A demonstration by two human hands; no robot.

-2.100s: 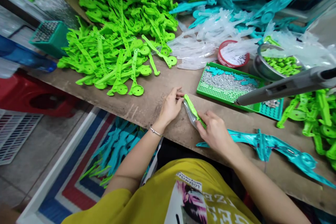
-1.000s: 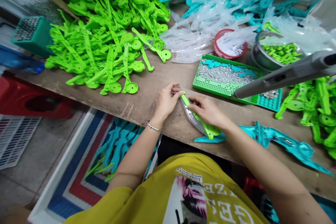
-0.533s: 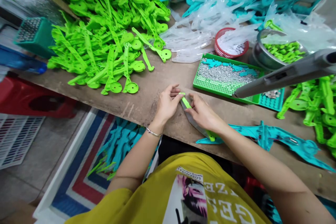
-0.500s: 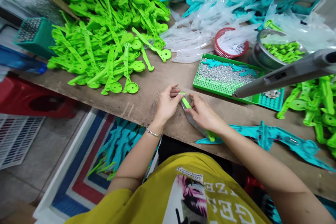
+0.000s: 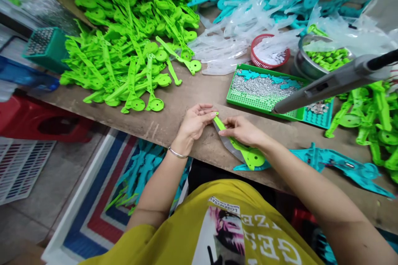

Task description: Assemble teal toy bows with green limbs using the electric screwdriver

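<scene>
Between my two hands is a bright green plastic arm piece (image 5: 253, 158), long and narrow at one end and broad with a small hole at the other. My left hand (image 5: 194, 124) pinches its narrow tip between thumb and fingers. Around its middle, the fingers of my right hand (image 5: 244, 131) are closed. A translucent plastic blade-like piece (image 5: 228, 144) shows along the green piece's near side, partly covered by it. Just right of these, a turquoise plastic frame (image 5: 319, 157) lies along the table edge, partly behind my right forearm.
A big heap of green pieces (image 5: 108, 62) covers the back left. Translucent pieces (image 5: 224, 49), a red basket (image 5: 253, 49), a steel bowl (image 5: 298, 60) and a green tray (image 5: 264, 107) of small metal parts stand behind. A grey screwdriver-like tool (image 5: 326, 85) hangs over the tray.
The green piece has turned so its broad face shows under my right hand, where it was mostly hidden before. Both hands stay close together at nearly the same place.
</scene>
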